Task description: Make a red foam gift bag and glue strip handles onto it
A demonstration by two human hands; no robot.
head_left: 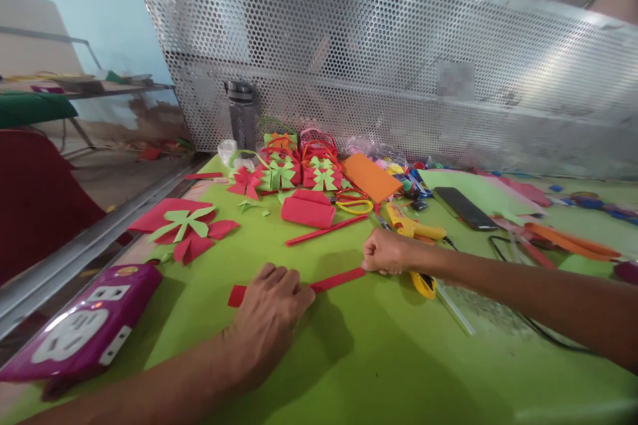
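A long red paper strip [335, 281] lies flat on the green table [379, 358]. My left hand [270, 311] rests palm down on the strip's left part, and its red end sticks out past my fingers. My right hand [386, 252] pinches the strip's right end with fingers closed. Just behind my right hand lies a yellow glue gun [415, 228], and a yellow-handled tool [423, 283] sits under my wrist.
Red and green paper bows and baskets [299, 169] crowd the back, with a red folded sheet [308, 208], another red strip [326, 230], an orange sheet [371, 176] and a phone [464, 207]. A purple power strip [84, 329] sits front left. A perforated metal screen [389, 53] stands behind.
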